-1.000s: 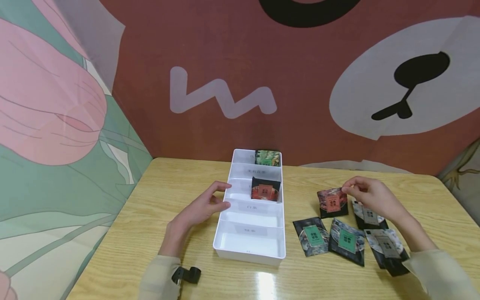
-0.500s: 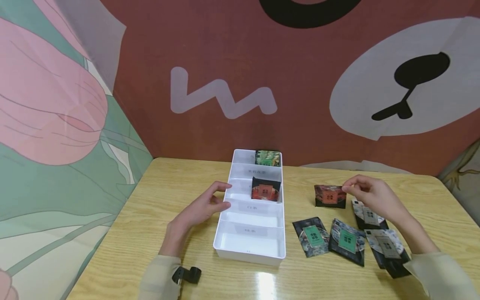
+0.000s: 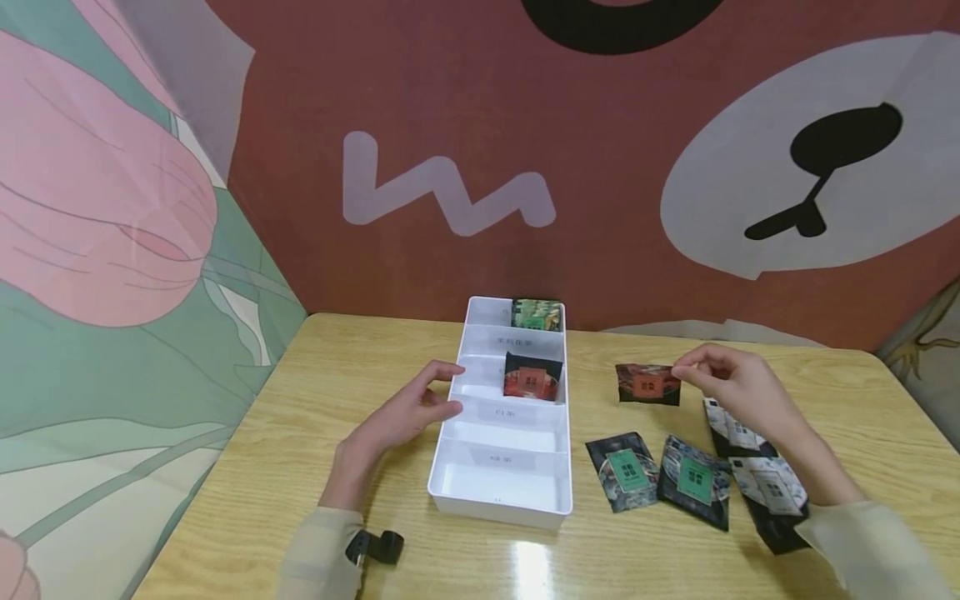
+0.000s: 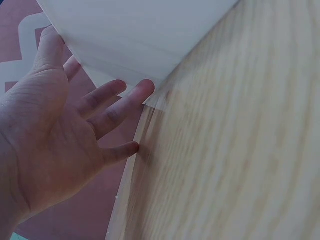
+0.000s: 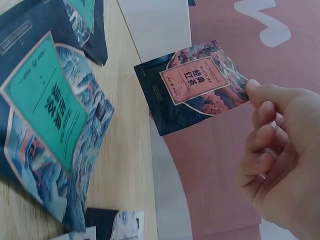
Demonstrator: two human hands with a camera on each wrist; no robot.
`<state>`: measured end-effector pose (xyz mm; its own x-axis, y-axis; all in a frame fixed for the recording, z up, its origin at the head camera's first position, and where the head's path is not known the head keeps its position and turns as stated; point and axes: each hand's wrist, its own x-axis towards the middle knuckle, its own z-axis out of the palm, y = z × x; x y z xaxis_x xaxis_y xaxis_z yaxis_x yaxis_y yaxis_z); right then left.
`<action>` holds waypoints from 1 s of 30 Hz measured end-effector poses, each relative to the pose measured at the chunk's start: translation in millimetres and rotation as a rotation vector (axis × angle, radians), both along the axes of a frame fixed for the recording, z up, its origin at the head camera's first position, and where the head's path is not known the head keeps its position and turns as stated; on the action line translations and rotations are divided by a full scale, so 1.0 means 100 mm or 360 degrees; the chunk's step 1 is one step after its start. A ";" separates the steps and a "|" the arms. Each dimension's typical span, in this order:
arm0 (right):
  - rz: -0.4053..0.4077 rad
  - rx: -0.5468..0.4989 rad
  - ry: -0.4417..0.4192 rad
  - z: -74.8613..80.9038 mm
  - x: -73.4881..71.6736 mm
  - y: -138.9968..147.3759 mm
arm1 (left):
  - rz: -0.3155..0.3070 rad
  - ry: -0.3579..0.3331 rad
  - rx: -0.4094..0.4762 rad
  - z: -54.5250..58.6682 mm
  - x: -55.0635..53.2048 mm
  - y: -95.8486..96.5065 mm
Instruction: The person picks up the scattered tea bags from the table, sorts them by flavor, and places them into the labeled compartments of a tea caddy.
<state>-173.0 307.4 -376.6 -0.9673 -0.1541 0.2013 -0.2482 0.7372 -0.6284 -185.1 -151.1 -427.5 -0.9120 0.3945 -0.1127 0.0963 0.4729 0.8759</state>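
My right hand [image 3: 738,392] pinches a black tea sachet [image 3: 648,385] with a red label by one corner, between thumb and index finger. In the right wrist view the sachet [image 5: 187,87] is held up with its printed front showing. My left hand [image 3: 416,404] rests with spread fingers at the left side of the white divided tray [image 3: 498,512]; in the left wrist view the fingertips lie along the tray wall [image 4: 125,45]. Inside the tray, a red-labelled sachet [image 3: 532,377] leans in the middle compartment, and green sachets [image 3: 536,315] stand in the farthest one.
Right of the tray lie two green-labelled sachets, one [image 3: 624,472] nearer the tray and another [image 3: 695,482] beside it. Grey-labelled sachets [image 3: 772,492] overlap near my right forearm. The wooden table [image 3: 285,433] meets a printed backdrop [image 3: 600,125] behind.
My right hand has lifted the red-labelled tea sachet and shifted slightly left toward the tray, and the sachet has tilted flatter in view. My left hand has stayed at the tray.
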 end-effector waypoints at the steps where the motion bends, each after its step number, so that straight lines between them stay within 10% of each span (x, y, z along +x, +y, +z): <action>1: -0.0005 -0.0002 0.0005 0.00 0.00 -0.01 | 0.0003 -0.0003 0.0000 0.00 0.00 0.00; 30: -0.0033 -0.0177 0.0129 0.25 0.00 -0.36 | 0.0025 -0.0020 0.0007 0.01 0.01 0.01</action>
